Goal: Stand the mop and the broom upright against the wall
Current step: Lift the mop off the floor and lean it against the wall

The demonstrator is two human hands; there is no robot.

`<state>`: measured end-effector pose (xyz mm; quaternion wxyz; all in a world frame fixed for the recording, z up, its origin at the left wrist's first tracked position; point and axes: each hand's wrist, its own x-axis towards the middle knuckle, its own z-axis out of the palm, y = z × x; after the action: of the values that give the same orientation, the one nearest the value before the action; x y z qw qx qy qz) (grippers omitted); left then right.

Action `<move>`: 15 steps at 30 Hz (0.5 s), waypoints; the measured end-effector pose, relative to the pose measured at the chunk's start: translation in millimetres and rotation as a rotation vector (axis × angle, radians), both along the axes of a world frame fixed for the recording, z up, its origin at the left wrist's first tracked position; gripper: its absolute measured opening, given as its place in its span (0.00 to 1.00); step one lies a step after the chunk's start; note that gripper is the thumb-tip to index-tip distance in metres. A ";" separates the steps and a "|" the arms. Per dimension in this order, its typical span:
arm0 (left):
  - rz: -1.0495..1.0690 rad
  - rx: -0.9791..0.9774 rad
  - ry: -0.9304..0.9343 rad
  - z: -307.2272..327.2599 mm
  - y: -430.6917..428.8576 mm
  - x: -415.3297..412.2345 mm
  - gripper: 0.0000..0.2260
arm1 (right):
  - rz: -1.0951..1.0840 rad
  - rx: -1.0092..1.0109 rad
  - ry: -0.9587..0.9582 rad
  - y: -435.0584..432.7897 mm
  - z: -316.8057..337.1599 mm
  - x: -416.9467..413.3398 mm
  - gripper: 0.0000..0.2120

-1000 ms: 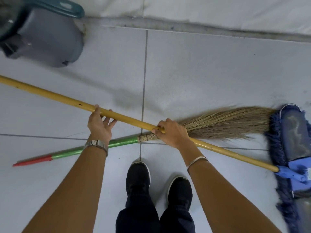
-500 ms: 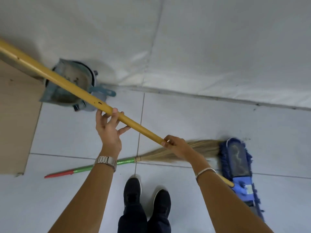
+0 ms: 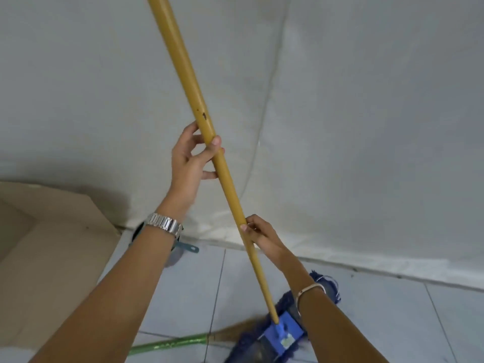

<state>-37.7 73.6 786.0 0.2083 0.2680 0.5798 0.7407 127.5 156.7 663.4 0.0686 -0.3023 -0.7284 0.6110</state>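
Note:
The mop has a long yellow wooden handle [image 3: 183,64] and a blue fringed head [image 3: 282,336] that rests on the floor tiles. The handle rises steeply up and to the left, past the top of the view. My left hand [image 3: 191,163] grips it at mid-height, and my right hand [image 3: 262,237] holds it lower down. The broom [image 3: 183,343] lies flat on the floor, its green handle and straw bristles partly hidden under the mop head and my arms. The white wall [image 3: 353,127] stands just beyond the mop.
A beige cardboard box [image 3: 52,244] stands at the left against the wall. A grey bucket with a teal handle [image 3: 187,248] sits beside it, mostly hidden behind my left forearm. Grey floor tiles [image 3: 392,323] extend to the right.
The mop handle has swung from lying low across the floor to nearly upright, both hands rising with it. The view has tilted up toward the wall. The broom has stayed on the floor.

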 end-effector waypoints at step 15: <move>-0.099 0.050 0.286 191.4 -164.7 -35.8 0.16 | 0.139 0.004 0.243 -138.3 150.9 -94.7 0.03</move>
<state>-73.5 -91.1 977.4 0.1530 0.4042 0.5712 0.6978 32.8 18.5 814.3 0.1142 -0.1750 -0.7350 0.6451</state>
